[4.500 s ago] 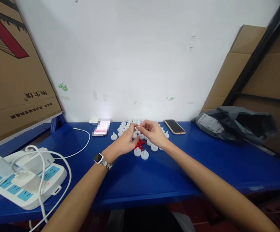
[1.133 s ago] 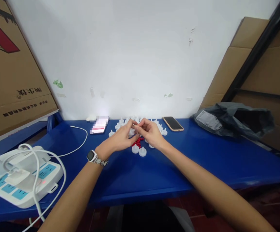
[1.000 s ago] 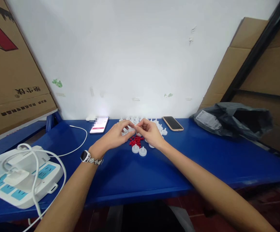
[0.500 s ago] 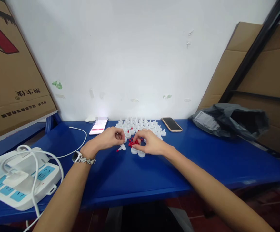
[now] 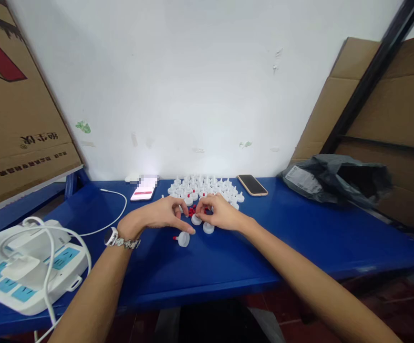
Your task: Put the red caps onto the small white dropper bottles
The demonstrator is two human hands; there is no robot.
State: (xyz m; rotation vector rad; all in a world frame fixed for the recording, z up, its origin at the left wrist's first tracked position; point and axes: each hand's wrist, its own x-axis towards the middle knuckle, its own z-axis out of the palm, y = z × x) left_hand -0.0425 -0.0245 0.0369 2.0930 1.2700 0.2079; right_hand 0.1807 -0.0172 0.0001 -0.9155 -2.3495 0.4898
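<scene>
With 12 o'clock toward the wall (image 5: 200, 90), a red-tipped cap (image 5: 183, 239) lies on its side nearest the edge of the blue table (image 5: 221, 271), outside the left hand's (image 5: 163, 213) grip at 7 o'clock, tip toward 9. That grip is wide, thumb and fingers spread. A plain cap (image 5: 208, 228) stands at 5 o'clock from the right hand's (image 5: 218, 212) fingertips, a second cap (image 5: 196, 220) just beside them at 6. The right grip is narrow; whether it holds anything cannot be told. Red pieces (image 5: 191, 212) lie between the hands. Farther, at 12 o'clock, white nozzle caps (image 5: 200, 183) crowd together; a dark phone (image 5: 252, 185) lies at 2.
</scene>
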